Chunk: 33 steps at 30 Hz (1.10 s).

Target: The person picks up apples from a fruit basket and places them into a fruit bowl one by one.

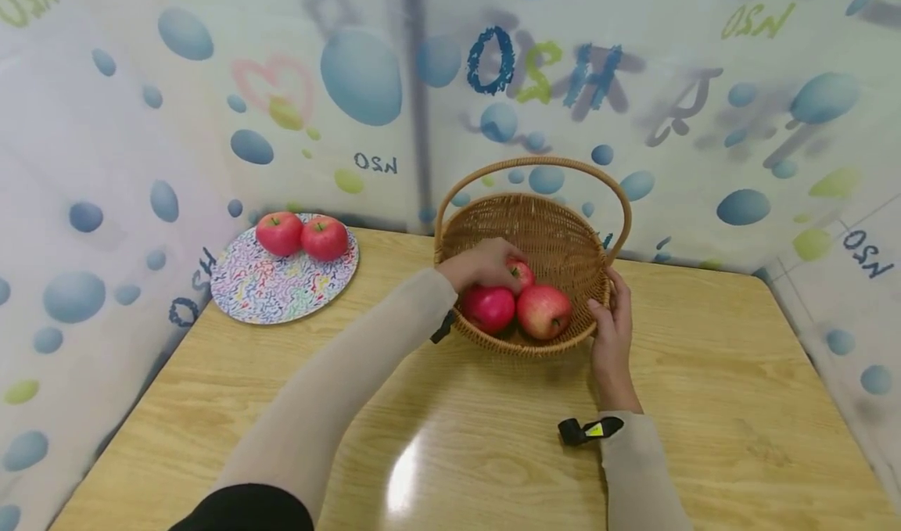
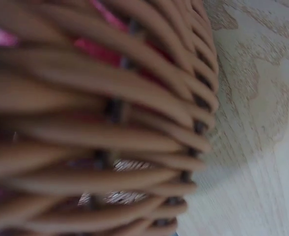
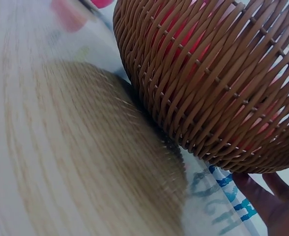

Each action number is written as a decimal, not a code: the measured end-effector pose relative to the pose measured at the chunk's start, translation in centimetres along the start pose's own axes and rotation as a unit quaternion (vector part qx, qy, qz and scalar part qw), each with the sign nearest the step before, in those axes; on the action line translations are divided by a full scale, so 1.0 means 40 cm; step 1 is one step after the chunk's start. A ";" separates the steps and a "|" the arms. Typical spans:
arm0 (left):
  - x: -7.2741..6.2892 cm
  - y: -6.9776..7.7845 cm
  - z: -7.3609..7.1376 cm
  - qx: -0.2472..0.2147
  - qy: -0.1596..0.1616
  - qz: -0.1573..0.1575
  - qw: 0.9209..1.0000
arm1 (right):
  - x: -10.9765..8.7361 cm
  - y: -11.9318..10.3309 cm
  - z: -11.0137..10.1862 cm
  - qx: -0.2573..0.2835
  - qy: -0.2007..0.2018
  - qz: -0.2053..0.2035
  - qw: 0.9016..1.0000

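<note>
A brown wicker basket (image 1: 542, 222) with an arched handle stands on the table and leans toward the near side. Inside it are a dark red apple (image 1: 489, 310), a lighter red apple (image 1: 544, 312) and, behind them, another red apple (image 1: 520, 274). Over the basket's left rim reaches my left hand (image 1: 489, 265), its fingers and thumb around the rear apple, which it partly hides. At the right rim my right hand (image 1: 614, 335) grips the basket, thumb on the near side. The right wrist view shows the woven side and fingers (image 3: 262, 194) against it.
An oval plate (image 1: 274, 292) with a colourful squiggle pattern lies at the table's back left, bearing two red apples (image 1: 301, 235). Patterned sheets (image 1: 380, 163) enclose the wooden table (image 1: 493, 445) at the back and sides.
</note>
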State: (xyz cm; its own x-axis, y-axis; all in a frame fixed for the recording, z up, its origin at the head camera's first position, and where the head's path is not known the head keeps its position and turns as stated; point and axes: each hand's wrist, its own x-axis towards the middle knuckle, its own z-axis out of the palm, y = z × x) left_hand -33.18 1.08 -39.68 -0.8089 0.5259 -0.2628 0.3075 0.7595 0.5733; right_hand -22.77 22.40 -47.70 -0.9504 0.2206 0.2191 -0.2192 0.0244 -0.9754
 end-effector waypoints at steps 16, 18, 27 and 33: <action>0.015 -0.015 -0.002 0.011 0.052 -0.016 0.998 | 0.002 -0.004 -0.001 -0.003 -0.004 -0.002 1.000; 0.014 -0.011 -0.004 0.012 0.046 -0.025 0.999 | 0.001 -0.006 -0.002 -0.007 -0.003 0.003 1.000; -0.001 -0.008 -0.001 0.019 0.109 -0.027 0.994 | -0.005 -0.010 0.001 -0.018 -0.004 0.011 1.000; -0.003 -0.004 -0.007 0.036 0.165 0.007 0.986 | -0.006 -0.004 0.002 -0.011 -0.001 0.019 1.000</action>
State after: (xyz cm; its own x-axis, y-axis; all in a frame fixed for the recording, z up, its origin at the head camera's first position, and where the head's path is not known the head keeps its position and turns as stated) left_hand -33.26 0.79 -39.52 -0.9196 0.3926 0.0174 0.3447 0.7844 0.5157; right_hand -22.55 22.26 -47.61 -0.9585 0.2202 0.1811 -0.1772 0.0374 -0.9835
